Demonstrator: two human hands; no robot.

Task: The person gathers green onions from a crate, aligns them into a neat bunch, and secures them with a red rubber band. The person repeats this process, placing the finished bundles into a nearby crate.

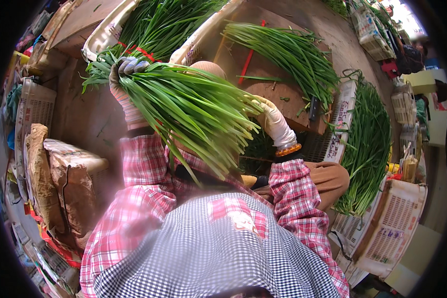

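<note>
A large bunch of long green leafy stalks [186,100] spreads across the view in front of my chest. My left hand [128,72], in a striped knit glove, is closed round its leafy end. The pale cut ends fan out towards my right hand [270,117], which wears a whitish glove. Its fingertips are at the edge of the stalks; whether they pinch any cannot be told. More stalks [283,48] lie loose on a brown board [272,89], beside a red strip [247,63] and a dark-handled tool [313,108].
A white plastic crate [108,35] with red-tied bundles [160,26] stands ahead. At right, a heap of green stalks [368,149] lies on a white crate [344,119]. Another crate [393,223] stands at lower right. Brown paper-like wrapping [74,197] and a box are at left.
</note>
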